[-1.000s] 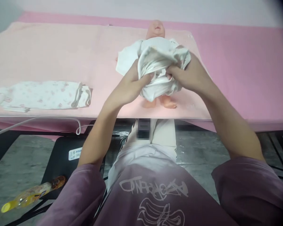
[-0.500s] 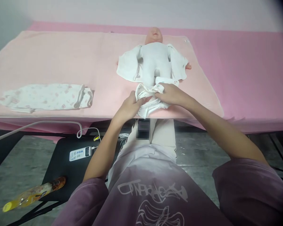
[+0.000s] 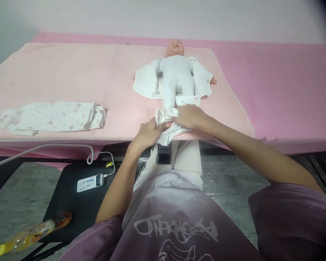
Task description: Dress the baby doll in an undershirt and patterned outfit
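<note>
I hold both bare forearms [image 3: 119,188] forward and down, left hand [image 3: 150,134] and right hand [image 3: 191,116] near each other, pinching.

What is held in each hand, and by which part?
The left hand and right hand grip the bunched white garment at opposite sides; which part of it that is cannot be told.

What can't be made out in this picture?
All in the head view:
Feet of the doll: mostly hidden by the bunched white cloth.
Most fingertips of the left hand and right hand: tucked into that cloth.
Far end of the white cable: cut off by the left edge.
Small print on the white device: too small to read.
Lower shirt drawing: cut off by the bottom edge.
</note>
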Demonstrator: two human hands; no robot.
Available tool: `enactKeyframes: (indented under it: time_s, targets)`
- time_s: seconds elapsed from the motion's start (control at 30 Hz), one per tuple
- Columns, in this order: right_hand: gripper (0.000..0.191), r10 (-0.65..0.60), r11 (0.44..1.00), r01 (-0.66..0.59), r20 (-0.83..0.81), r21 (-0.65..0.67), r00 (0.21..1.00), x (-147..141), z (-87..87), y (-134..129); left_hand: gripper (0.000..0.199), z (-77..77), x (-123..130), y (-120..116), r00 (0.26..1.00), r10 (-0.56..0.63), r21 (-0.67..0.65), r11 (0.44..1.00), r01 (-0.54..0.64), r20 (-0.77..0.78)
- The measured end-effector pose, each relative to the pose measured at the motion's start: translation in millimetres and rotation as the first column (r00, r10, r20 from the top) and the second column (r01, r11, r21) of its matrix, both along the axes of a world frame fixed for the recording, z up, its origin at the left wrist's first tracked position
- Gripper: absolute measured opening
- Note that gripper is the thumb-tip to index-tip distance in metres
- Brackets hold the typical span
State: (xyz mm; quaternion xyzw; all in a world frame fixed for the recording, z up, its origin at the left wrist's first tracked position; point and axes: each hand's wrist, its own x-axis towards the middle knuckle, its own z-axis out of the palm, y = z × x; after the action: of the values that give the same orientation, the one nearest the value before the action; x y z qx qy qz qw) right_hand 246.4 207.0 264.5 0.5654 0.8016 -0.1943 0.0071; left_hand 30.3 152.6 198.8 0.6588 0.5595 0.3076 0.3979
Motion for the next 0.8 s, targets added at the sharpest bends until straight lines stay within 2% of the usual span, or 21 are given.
enactKeyframes:
  time_s: [0.1,0.23,0.33,0.43,0.5,0.63,0.7,0.8]
  targets:
    - [0.025,-0.006,1.0,0.006,-0.02,0.004,1.0,-2.6,-1.3,-4.1,0.035,3.2,3.8,-0.5,0.996,0.03,-0.042,0.999,-0.034,-0.085]
    - [0.025,0.007,0.999,-0.014,-0.232,-0.032,0.973,10.4,-0.3,-4.3,0.043,5.0,7.1,6.6,0.999,0.008,-0.035,0.999,-0.006,0.048]
    - [0.024,0.085,0.996,-0.081,-0.381,0.028,0.921,23.9,3.5,0.9,0.045,6.3,7.7,19.9,0.987,-0.008,0.095,0.995,-0.007,0.163]
    - [0.021,0.208,0.976,-0.156,-0.429,0.154,0.879,34.5,10.8,10.9,0.043,9.6,5.4,37.3,0.983,0.003,0.256,0.965,-0.05,0.183]
    - [0.024,0.243,0.965,-0.162,-0.463,0.209,0.853,41.1,16.3,20.9,0.044,12.5,1.1,49.3,0.979,-0.004,0.264,0.963,-0.051,0.205]
    - [0.039,0.219,0.976,-0.178,-0.523,0.128,0.824,57.3,21.0,49.9,0.05,17.5,-15.6,70.6,0.959,-0.13,0.133,0.986,0.099,0.251]
    - [0.037,0.197,0.98,-0.177,-0.53,0.088,0.825,65.7,18.5,66.5,0.054,20.4,-25.3,78.6,0.949,-0.212,0.098,0.976,0.194,0.232]
    - [0.036,0.197,0.98,-0.167,-0.572,0.106,0.796,74.5,10.2,87.6,0.053,28.1,-33.1,88.3,0.934,-0.32,0.103,0.946,0.306,0.158]
